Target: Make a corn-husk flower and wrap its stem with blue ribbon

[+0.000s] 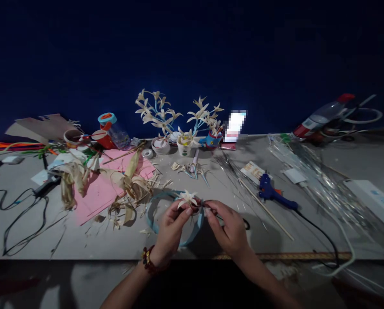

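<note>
My left hand (pixel 174 221), with a beaded bracelet on its wrist, pinches a pale husk-like flower (pixel 187 198) between thumb and fingers. Close beside it, the fingertips of my right hand (pixel 229 225) are pressed together on something small near the flower's base; what it is I cannot make out. Beneath both hands a loop of light-blue strip (pixel 151 219) rests on the table, partly hidden by the left hand. Beyond the hands lie several small pale flowers with blue stems (pixel 192 171).
White cups (pixel 184 146) at the back hold flower branches. Pink sheets (pixel 98 195) and dry husks (pixel 132 184) cover the left. To the right lie a blue glue gun (pixel 275 195), a thin stick (pixel 266 210), wires (pixel 327 180) and a power strip (pixel 374 206). A bottle (pixel 322 116) leans behind.
</note>
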Demonstrator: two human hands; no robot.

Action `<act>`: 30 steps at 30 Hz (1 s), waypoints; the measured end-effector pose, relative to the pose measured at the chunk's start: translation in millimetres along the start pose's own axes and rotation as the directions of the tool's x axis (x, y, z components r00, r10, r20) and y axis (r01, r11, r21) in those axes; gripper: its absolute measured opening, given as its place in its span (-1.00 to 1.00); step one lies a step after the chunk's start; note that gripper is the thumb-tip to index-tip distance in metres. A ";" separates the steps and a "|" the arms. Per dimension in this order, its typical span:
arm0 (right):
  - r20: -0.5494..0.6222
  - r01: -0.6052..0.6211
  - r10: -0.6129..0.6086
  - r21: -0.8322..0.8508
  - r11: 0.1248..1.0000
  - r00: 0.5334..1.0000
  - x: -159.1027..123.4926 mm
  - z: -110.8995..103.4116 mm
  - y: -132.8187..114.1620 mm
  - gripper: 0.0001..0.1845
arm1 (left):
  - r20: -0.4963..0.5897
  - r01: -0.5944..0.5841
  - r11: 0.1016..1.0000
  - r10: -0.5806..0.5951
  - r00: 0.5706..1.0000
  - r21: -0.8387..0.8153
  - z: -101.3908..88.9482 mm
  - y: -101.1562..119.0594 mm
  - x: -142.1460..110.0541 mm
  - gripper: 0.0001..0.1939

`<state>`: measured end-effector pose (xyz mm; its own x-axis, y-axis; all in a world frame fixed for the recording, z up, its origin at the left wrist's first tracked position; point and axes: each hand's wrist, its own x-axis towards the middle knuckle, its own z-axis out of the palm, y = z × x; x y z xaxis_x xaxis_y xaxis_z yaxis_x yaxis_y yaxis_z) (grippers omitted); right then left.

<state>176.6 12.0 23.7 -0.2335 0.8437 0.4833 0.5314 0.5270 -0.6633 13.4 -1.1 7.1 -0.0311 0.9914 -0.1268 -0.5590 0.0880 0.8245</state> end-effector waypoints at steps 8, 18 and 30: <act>0.041 -0.321 0.334 0.410 0.854 0.942 4.3 8.5 4.9 -0.90 | -0.011 0.123 0.974 -0.127 0.992 -0.188 6.2 7.9 0.0 -0.82; 0.185 -0.404 0.390 0.680 0.612 0.902 8.9 -3.7 -1.7 -0.94 | 0.039 0.161 0.983 -0.158 0.987 -0.092 6.8 18.3 5.5 -0.88; 0.179 -0.375 0.344 0.635 0.675 0.922 15.6 6.4 -15.9 -0.94 | 0.083 0.111 0.991 -0.117 0.990 0.072 8.8 21.1 1.1 -0.86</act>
<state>159.3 17.4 38.1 -0.1779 0.9773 0.1154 -0.0710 0.1042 -0.9920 8.8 2.7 29.3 0.1036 0.9789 -0.1762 -0.4979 0.2043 0.8428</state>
